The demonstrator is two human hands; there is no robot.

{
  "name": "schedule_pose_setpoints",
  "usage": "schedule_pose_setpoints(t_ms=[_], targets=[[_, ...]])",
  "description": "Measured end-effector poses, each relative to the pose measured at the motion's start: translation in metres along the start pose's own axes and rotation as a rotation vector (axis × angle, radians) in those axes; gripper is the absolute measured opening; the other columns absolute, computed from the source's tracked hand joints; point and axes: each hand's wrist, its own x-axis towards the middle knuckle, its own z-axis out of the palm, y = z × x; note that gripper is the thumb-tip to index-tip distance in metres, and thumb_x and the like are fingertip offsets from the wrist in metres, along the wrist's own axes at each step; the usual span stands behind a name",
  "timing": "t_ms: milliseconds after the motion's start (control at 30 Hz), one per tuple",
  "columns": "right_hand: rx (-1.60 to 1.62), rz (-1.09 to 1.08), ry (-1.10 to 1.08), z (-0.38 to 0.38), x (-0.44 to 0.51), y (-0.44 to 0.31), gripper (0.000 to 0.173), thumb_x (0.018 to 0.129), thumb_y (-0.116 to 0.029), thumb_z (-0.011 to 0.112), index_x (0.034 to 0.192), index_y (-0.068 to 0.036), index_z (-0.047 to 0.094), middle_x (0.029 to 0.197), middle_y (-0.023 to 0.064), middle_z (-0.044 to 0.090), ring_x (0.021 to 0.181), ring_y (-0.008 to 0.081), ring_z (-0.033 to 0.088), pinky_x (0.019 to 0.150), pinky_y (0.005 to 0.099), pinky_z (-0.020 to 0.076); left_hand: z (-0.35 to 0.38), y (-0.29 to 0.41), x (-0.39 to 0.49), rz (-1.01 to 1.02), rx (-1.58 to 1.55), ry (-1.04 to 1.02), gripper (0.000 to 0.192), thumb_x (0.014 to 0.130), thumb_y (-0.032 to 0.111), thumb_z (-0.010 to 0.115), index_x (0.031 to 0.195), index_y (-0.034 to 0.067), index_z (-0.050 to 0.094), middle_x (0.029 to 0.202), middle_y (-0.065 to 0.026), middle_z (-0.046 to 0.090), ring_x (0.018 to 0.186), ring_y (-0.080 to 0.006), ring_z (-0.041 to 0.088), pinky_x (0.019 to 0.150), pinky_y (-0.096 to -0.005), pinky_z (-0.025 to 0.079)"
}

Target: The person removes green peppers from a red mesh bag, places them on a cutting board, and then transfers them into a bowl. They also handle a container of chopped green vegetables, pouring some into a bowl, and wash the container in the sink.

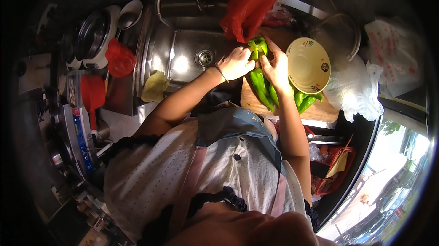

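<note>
Both my hands are on one green pepper [258, 47], which looks split open at its top. My left hand [237, 63] grips it from the left, with a thin dark band on the wrist. From the right, my right hand [275, 66] holds it, forefinger stretched along its side. Below them a long whole green pepper [262, 90] lies on the wooden cutting board [252, 103]. More green peppers [306, 101] lie to the right of my right wrist, partly hidden by the forearm and a bowl. That cream bowl [307, 64] with dark printed marks stands beside my right hand.
The steel sink [185, 50] with its curved faucet [158, 2] is left of the board. A red plastic bag [252, 4] hangs beyond my hands. Clear plastic bags [356, 91] lie right of the bowl. A yellow cloth [155, 86] rests on the sink's edge. A red scoop [92, 91] is at far left.
</note>
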Motion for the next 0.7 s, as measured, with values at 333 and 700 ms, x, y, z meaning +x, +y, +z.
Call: schedule_pose_setpoints(t_ms=[333, 700], targets=[[-0.386, -0.33, 0.141, -0.002, 0.002, -0.009, 0.041, 0.08, -0.001, 0.059, 0.121, -0.001, 0.057, 0.103, 0.0214, 0.064, 0.09, 0.0371, 0.064, 0.077, 0.0388, 0.0533, 0.0, 0.01, 0.001, 0.037, 0.247, 0.074, 0.021, 0.073, 0.019, 0.066, 0.079, 0.003, 0.053, 0.079, -0.0144, 0.056, 0.074, -0.0335, 0.061, 0.063, -0.0462, 0.051], [-0.286, -0.3, 0.089, -0.001, 0.008, -0.018, 0.03, 0.084, 0.002, 0.059, 0.113, -0.005, 0.062, 0.101, 0.0144, 0.068, 0.084, 0.0308, 0.067, 0.07, 0.0338, 0.0537, -0.001, 0.001, 0.003, 0.048, 0.143, 0.186, 0.034, 0.071, 0.011, 0.064, 0.103, 0.004, 0.056, 0.093, -0.0148, 0.061, 0.082, -0.0357, 0.061, 0.07, -0.0472, 0.052]])
